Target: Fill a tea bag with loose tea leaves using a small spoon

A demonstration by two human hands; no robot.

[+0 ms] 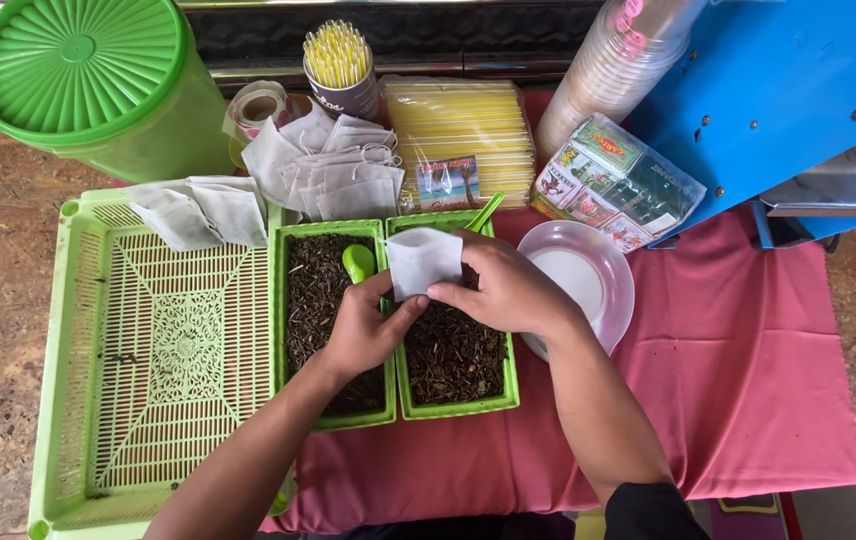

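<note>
Both hands, left [360, 330] and right [508, 290], pinch a white pouch [424, 262] in closed fingers above two tea trays [458, 408], where level, gentle holding avoids spilling.

Green tub [88, 85]: cut off at top and left edges. Blue machine [778, 90]: cut off at top and right. Cup stack [613, 75]: upper end out of frame. Spoon [359, 262]: handle hidden behind left hand [363, 330].
</note>
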